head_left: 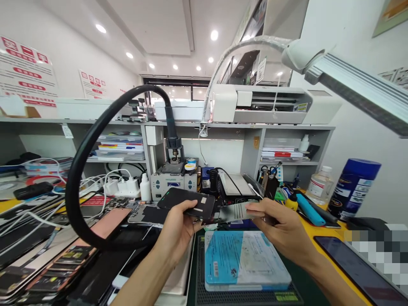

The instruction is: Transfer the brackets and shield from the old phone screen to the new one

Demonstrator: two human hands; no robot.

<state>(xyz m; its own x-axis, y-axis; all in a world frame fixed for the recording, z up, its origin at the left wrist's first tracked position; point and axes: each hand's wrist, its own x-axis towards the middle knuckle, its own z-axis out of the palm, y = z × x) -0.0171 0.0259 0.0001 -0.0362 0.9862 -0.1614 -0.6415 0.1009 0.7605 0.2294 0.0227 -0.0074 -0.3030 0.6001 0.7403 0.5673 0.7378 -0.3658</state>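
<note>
My left hand (177,231) grips a black phone panel (188,202) by its near edge and holds it flat above the bench. My right hand (280,227) pinches a thin grey metal plate (234,211) that meets the black panel at its right end. Both parts hover over a pale blue packaged box (242,259) lying on a dark work mat (245,293).
A thick black hose (83,170) loops from the hot-air station (174,180) on the left. Stacked phone screens (47,250) cover the left bench. A blue can (353,189), a clear bottle (320,185) and a dark phone (360,267) sit right. A lamp arm (357,91) hangs overhead.
</note>
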